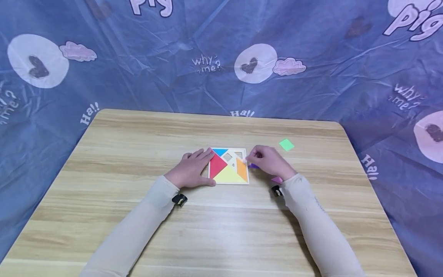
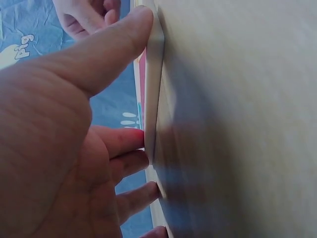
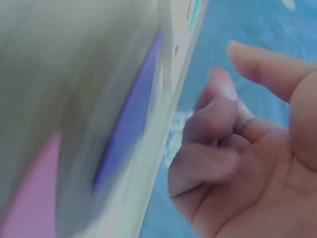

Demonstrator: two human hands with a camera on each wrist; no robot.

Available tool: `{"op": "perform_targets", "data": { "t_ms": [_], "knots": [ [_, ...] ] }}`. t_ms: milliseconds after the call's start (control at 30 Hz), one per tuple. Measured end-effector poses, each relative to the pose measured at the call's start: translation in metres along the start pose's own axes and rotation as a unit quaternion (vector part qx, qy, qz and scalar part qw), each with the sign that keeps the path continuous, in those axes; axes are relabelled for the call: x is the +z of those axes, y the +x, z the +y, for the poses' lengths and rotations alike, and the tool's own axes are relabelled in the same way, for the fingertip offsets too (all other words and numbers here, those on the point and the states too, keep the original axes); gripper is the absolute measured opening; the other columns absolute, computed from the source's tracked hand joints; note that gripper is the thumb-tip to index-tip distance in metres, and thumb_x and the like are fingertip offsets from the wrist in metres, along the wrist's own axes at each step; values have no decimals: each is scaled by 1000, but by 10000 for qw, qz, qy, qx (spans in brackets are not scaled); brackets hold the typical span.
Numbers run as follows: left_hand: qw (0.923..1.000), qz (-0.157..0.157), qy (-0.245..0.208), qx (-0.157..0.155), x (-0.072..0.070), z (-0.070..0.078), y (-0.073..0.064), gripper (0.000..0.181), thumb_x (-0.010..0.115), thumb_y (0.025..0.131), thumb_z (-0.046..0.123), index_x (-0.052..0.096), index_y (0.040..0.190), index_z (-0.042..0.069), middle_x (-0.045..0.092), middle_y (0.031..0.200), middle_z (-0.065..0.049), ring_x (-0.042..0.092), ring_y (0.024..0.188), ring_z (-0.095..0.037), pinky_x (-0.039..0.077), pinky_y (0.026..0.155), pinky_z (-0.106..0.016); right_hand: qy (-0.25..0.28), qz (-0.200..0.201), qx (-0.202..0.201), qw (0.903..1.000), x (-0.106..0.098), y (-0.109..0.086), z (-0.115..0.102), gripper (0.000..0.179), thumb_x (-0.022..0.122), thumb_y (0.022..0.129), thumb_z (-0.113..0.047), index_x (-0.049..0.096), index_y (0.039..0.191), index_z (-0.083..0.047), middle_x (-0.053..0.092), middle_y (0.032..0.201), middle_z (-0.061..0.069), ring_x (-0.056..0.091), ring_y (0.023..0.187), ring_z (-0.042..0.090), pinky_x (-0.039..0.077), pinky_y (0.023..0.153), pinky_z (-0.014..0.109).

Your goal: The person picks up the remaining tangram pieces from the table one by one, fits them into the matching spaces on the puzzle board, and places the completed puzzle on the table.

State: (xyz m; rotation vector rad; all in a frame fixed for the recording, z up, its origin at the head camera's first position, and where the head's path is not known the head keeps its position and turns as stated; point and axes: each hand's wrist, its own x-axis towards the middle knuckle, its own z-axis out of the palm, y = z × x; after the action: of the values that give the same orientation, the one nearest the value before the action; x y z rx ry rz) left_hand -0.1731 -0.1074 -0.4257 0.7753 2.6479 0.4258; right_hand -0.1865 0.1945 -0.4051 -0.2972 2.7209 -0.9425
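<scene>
A white-framed tangram board point(image 1: 228, 184) lies flat on the table. In it sit a red triangle point(image 1: 217, 164), a yellow triangle point(image 1: 228, 175), a blue triangle point(image 1: 219, 152) and an orange parallelogram point(image 1: 242, 170). My left hand point(image 1: 191, 169) rests along the board's left side, thumb at the near corner and spread fingers towards the far one. My right hand point(image 1: 268, 158) hovers at the right edge, its lower fingers curled. In the right wrist view its thumb and index fingertip are apart, with nothing seen between them. Below lies a purple triangle point(image 3: 130, 119).
A green square point(image 1: 286, 144) lies beyond the right hand. A pink triangle point(image 1: 277, 179) lies under the right wrist, partly hidden. Several bare recesses with holes show in the board's upper right. Blue printed cloth point(image 1: 221, 92) hangs behind the wooden table point(image 1: 221, 231).
</scene>
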Motion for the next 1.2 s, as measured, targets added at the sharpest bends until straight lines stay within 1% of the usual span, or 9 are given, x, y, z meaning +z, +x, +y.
{"op": "perform_targets", "data": {
  "t_ms": [133,267,400,533,633,800,900,1000,1200],
  "knots": [
    [10000,-5,-45,-7,-2,1,1,109,73,87,63,19,166,12,14,174,-3,14,159,-29,19,122,-60,-53,594,-53,9982,-19,-6,22,17,69,100,-22,68,104,-5,67,96,11,61,86,26,50,80,42],
    [10000,-38,-83,-28,-2,2,0,109,74,87,63,19,166,12,13,174,-3,13,160,-29,20,121,-60,-676,905,186,9934,-40,-15,44,34,63,102,-17,61,127,6,58,123,27,58,112,44,47,98,59],
    [10000,19,-54,-39,0,2,-2,109,74,86,63,20,166,12,14,174,-3,14,159,-29,20,121,-59,-1432,635,299,9872,-55,-18,61,50,52,104,-12,44,150,7,42,146,38,42,133,57,34,111,68],
    [10000,21,-36,-15,1,3,-3,108,73,87,64,22,166,12,15,173,-3,15,159,-30,21,121,-58,-1816,12,252,9831,-59,-20,72,55,46,104,-5,35,156,8,30,155,41,33,140,61,29,114,70],
    [10000,-6,-63,-27,0,5,-4,108,73,87,64,21,166,13,15,173,-3,15,159,-30,20,121,-58,-2008,-156,62,9795,-58,-20,75,53,48,102,-3,40,153,10,29,154,43,34,139,62,32,112,69],
    [10000,30,-69,-55,-1,6,-5,107,74,87,63,22,166,12,15,173,-3,15,159,-30,20,122,-58,-2017,302,-225,9787,-56,-19,77,35,54,102,-3,61,133,11,52,133,41,52,122,59,41,106,66],
    [9999,56,-73,-58,-1,6,-5,107,74,87,62,22,166,12,15,173,-4,15,159,-30,20,122,-58,-1876,440,-109,9812,-57,-19,76,22,59,101,-3,70,115,8,60,119,35,57,112,54,44,102,64],
    [9999,46,-67,-61,-1,7,-6,107,74,87,62,22,166,12,15,173,-3,15,159,-30,20,122,-58,-1833,374,24,9823,-58,-20,75,13,62,98,-2,72,103,5,61,112,31,59,107,50,46,98,62],
    [10000,14,-43,-50,-1,8,-5,107,74,87,62,22,166,12,14,174,-3,14,159,-30,20,121,-59,-1783,324,272,9831,-58,-23,70,8,62,96,1,67,98,6,60,107,29,60,102,46,49,94,59]
  ]
}}
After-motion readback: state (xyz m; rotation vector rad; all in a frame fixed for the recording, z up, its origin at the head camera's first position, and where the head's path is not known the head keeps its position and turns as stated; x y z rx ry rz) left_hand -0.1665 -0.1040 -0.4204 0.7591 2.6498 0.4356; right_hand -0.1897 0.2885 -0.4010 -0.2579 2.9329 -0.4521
